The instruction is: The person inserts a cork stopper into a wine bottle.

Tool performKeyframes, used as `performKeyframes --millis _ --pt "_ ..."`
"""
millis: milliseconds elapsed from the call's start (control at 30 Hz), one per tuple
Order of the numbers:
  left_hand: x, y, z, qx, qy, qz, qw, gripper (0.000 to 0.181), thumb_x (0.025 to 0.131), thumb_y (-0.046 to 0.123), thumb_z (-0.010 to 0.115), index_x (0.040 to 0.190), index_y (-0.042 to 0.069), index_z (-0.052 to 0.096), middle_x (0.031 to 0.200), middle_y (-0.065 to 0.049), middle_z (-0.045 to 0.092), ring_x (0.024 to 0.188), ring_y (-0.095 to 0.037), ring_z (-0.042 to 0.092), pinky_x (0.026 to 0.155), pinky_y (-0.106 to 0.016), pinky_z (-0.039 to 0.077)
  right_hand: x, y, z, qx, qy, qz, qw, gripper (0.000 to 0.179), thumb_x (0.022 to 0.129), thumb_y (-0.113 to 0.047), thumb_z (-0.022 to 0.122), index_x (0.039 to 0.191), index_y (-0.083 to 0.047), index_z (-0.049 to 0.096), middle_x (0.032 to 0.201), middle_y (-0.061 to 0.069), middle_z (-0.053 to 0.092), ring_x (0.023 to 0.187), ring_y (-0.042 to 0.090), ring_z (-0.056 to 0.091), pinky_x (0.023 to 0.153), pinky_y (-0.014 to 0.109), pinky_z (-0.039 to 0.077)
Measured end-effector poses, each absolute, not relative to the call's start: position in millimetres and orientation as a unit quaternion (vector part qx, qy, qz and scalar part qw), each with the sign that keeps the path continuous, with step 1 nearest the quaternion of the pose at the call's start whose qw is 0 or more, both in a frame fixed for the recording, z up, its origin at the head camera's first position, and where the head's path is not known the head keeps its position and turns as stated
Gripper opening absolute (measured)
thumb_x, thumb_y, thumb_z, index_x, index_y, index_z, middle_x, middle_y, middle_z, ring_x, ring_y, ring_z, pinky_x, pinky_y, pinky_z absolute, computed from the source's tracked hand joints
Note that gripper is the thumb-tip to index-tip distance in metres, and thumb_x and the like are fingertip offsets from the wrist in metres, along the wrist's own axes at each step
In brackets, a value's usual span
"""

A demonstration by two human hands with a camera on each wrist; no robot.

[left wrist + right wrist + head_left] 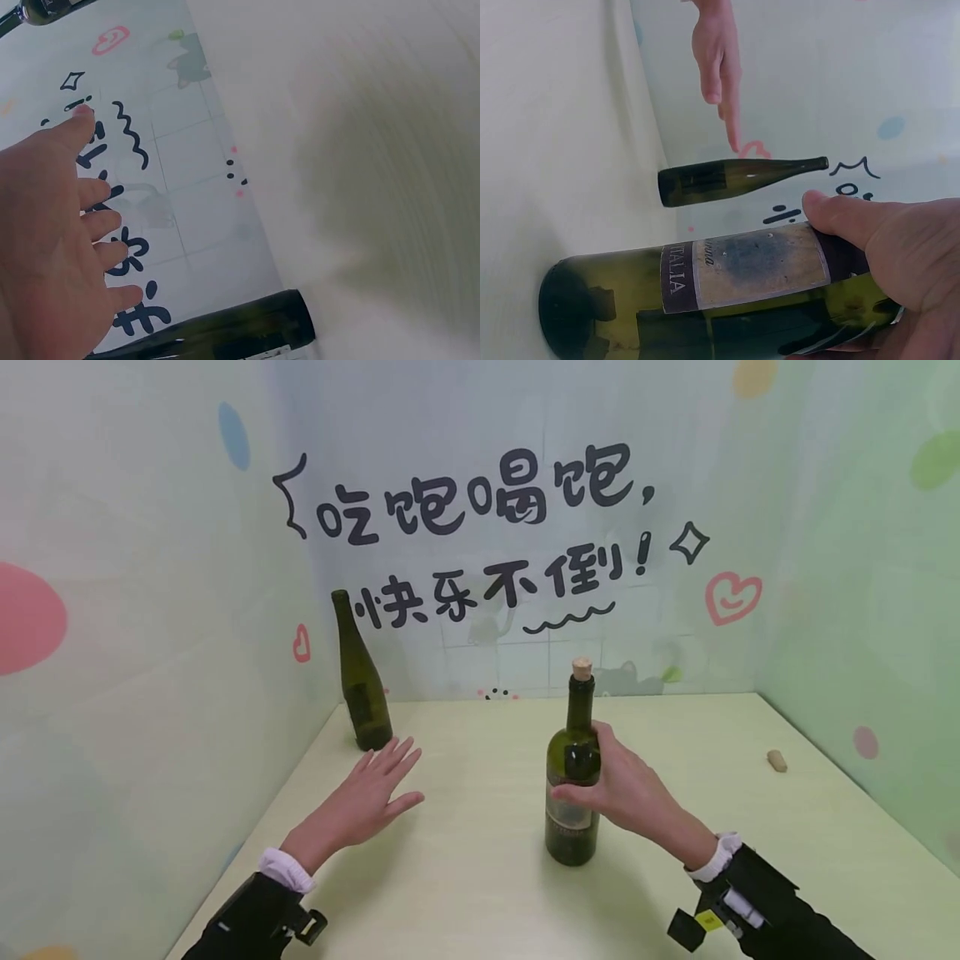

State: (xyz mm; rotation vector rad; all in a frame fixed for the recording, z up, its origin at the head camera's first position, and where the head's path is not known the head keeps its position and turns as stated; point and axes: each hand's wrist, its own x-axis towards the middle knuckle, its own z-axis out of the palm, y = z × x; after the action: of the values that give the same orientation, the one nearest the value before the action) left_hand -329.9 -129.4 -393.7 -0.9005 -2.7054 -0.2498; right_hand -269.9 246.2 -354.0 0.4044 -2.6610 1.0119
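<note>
My right hand (pixel 633 785) grips a dark green wine bottle (pixel 572 835) around its body, thumb and fingers on opposite sides. The bottle is upright, a cork (pixel 582 669) sits in its mouth, and a worn label (pixel 754 262) shows "ITALIA" in the right wrist view. Whether its base touches the table I cannot tell. To the left, my left hand (pixel 360 800) is held above the table with fingers extended, holding nothing. Beyond its fingertips a slimmer green bottle (pixel 365 693) stands at the back left, with no cork visible in its mouth.
A loose cork (pixel 777 761) lies on the right side of the pale table (pixel 480 893). Decorated walls (pixel 862 635) border the table at the left, back and right; the back one carries large dark lettering.
</note>
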Motion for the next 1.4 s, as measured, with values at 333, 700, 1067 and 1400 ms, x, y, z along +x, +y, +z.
performKeyframes --millis 333,700,1067,1400 --pt "-336 -154 -408 -0.299 -0.94 -0.07 0.149 0.074 0.095 0.053 0.046 0.151 0.006 0.034 0.157 -0.012 0.024 0.144 -0.034 0.017 0.112 -0.054 0.011 -290 276 -354 0.115 -0.926 0.331 0.139 0.104 0.071 -0.056 0.076 0.145 -0.003 0.026 0.119 0.015 0.06 0.101 0.032 0.061 0.077 0.048 0.05" --pt "-335 -165 -417 -0.285 -0.945 -0.057 0.152 0.075 0.095 0.054 0.046 0.151 0.005 0.035 0.156 -0.012 0.026 0.142 -0.036 0.021 0.11 -0.057 0.013 -310 316 -350 0.084 -0.943 0.294 0.134 0.106 0.074 -0.059 0.071 0.145 0.003 0.021 0.118 0.024 0.058 0.097 0.035 0.061 0.068 0.043 0.05" --pt "-340 -164 -420 -0.291 -0.943 -0.044 0.155 0.078 0.095 0.058 0.041 0.151 0.005 0.034 0.155 -0.01 0.028 0.143 -0.033 0.02 0.112 -0.055 0.012 -319 354 -343 0.061 -0.954 0.266 0.126 0.113 0.075 -0.064 0.066 0.147 0.006 0.014 0.118 0.031 0.055 0.097 0.043 0.06 0.065 0.045 0.05" --pt "-339 -162 -416 -0.289 -0.944 -0.049 0.153 0.078 0.095 0.059 0.039 0.151 0.005 0.034 0.154 -0.012 0.03 0.143 -0.033 0.02 0.111 -0.056 0.012 -333 381 -342 0.031 -0.955 0.268 0.126 0.113 0.075 -0.065 0.066 0.144 0.009 0.015 0.115 0.032 0.054 0.093 0.043 0.06 0.062 0.044 0.049"
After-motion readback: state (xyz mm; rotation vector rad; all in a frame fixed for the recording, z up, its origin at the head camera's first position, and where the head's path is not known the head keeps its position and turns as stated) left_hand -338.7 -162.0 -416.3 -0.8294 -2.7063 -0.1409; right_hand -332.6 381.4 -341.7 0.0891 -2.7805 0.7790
